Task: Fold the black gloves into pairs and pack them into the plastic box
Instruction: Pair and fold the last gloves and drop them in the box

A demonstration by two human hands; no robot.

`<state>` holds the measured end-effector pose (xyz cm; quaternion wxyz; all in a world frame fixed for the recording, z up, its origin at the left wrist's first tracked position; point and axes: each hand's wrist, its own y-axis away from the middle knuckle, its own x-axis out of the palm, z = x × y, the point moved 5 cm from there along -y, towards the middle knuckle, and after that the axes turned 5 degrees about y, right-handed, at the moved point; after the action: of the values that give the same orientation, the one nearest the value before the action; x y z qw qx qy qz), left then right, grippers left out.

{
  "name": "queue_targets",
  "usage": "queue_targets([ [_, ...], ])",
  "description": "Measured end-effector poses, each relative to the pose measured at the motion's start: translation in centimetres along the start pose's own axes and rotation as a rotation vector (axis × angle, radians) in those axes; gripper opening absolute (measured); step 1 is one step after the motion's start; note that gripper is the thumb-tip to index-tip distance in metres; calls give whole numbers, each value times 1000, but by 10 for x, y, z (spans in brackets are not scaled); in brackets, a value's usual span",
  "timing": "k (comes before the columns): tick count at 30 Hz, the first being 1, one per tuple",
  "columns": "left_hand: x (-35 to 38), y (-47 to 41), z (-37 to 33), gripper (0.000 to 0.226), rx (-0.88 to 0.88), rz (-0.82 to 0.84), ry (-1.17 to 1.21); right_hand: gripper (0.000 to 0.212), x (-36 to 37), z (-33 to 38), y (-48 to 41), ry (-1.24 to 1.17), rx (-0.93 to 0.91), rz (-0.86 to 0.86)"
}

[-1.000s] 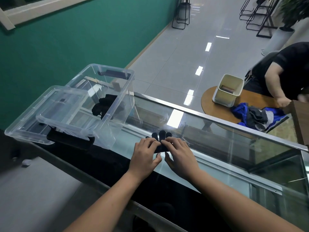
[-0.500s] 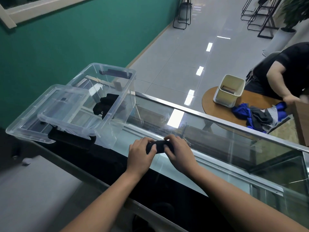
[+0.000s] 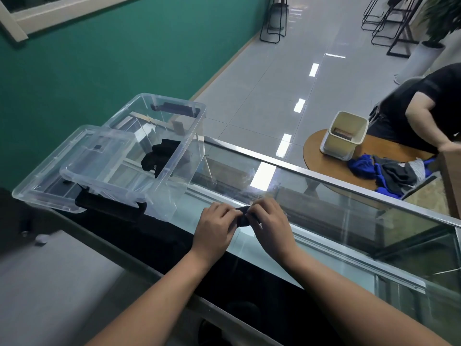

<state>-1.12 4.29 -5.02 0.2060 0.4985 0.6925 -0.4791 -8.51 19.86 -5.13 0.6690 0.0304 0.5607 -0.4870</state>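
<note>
My left hand (image 3: 216, 227) and my right hand (image 3: 269, 223) meet over the glass counter top (image 3: 324, 228), both gripping a small bundle of black gloves (image 3: 243, 217) that is mostly hidden between my fingers. To the left stands the clear plastic box (image 3: 174, 156) with black handles. A folded pair of black gloves (image 3: 159, 156) lies inside it. The box's clear lid (image 3: 62, 178) leans against its left side.
More black fabric (image 3: 154, 236) lies on the counter below the box. Beyond the counter, a person in black leans over a round wooden table (image 3: 314, 156) with a cream bin (image 3: 345, 134) and blue and grey cloth (image 3: 389, 172). Green wall on the left.
The glove fingers that stuck out flat past my hands a second ago are now rolled into a tight bundle between both hands. The person at the round table shifted.
</note>
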Motion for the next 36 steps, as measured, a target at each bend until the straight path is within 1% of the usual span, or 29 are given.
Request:
queue_targets([
  [2,1,6,2,27,17,14,4,9,3,1,7,49,-55,4],
  [4,2,13,6,38,36,46,-3,12,6,-3,14,51,-56,36],
  [7,2,18,13,48,60,64,-13,30,8,-10,23,55,-78,97],
  [9,3,18,18,46,63,42,2,44,9,-11,25,76,-108,145],
  [11,2,16,19,40,59,27,29,50,10,-11,23,93,-106,167],
  [15,0,12,18,37,67,26,48,39,11,-4,13,136,-117,148],
  [18,-2,8,20,33,88,18,26,36,12,-3,8,141,-142,149],
  [22,-4,-1,15,26,172,29,-37,26,6,-4,4,104,-144,137],
  [25,-17,-21,7,27,243,33,-88,28,-3,-5,-5,80,-144,121],
  [29,-52,-62,-3,25,300,49,-140,34,-26,0,-40,85,-158,91],
  [34,-121,-113,-17,18,318,14,-199,26,-72,39,-111,59,-236,-35],
  [36,-152,-128,-13,17,322,-12,-232,24,-80,60,-141,62,-267,-57],
])
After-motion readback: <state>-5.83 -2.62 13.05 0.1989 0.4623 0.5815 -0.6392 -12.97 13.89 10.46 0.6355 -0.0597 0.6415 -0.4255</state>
